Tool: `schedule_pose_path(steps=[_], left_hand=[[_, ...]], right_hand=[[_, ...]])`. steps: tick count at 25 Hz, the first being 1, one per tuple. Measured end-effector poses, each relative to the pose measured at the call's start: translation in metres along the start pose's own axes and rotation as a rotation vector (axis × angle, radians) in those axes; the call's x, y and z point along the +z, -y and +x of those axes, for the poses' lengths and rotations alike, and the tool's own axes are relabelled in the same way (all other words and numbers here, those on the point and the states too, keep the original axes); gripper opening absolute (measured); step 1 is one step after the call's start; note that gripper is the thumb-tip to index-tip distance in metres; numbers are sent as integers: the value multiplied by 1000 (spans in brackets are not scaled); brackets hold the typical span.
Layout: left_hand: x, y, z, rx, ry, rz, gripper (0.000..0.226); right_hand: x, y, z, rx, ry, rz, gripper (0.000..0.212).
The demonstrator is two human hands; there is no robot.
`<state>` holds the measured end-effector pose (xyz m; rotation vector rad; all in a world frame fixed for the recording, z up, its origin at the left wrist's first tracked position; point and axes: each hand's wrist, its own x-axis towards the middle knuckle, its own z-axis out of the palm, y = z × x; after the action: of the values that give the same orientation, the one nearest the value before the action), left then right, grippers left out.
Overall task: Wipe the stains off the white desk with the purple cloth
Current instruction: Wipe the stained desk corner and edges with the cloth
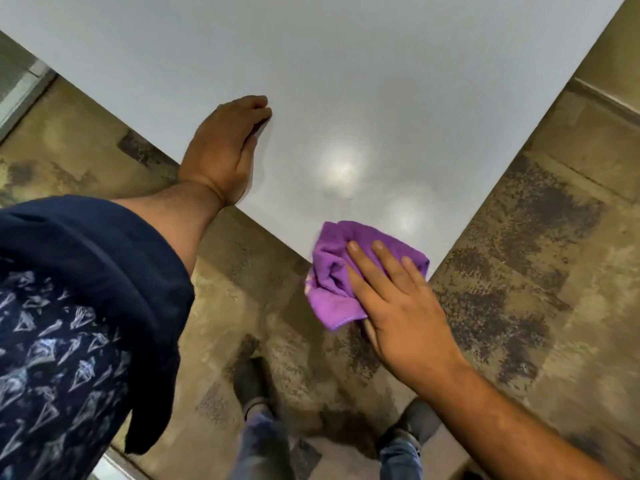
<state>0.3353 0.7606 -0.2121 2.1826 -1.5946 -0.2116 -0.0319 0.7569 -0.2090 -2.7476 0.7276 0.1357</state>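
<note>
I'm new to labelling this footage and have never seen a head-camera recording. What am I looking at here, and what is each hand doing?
This is one picture from a wide-angle camera worn on a person's head, looking down, so you see their own arms, legs and shoes. They stand at the corner of a white desk. The right hand presses a crumpled purple cloth flat onto that corner; part of the cloth hangs over the edge. The left hand rests on the desk's edge, holding nothing. Bright spots on the desk are light reflections. No stains are clear enough to see. Below is a mottled brown floor.
</note>
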Motion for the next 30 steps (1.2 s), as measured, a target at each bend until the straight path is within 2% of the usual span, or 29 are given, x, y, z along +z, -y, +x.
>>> schedule_pose_path(steps=[3,8,14,19,24,28,30], left_hand=[[1,3,2,-7,-18,-16,41],[-1,7,3,6,-6,-20,39],[-10,6,5,4,120,17,46],[-11,1,1,24,84,36,44],[-7,6,-1,40,54,10,47],[0,5,-4,57,13,18,48],[4,10,-2,64,-12,40,48]], right_hand=[[-5,12,6,137,-1,19,70],[-8,71,95,379,-77,83,65],[-3,108,155,446,-210,89,62],[1,96,117,394,-288,99,55],[7,58,28,527,-384,126,57],[11,49,16,611,-423,215,62],[13,49,13,618,-480,341,60]])
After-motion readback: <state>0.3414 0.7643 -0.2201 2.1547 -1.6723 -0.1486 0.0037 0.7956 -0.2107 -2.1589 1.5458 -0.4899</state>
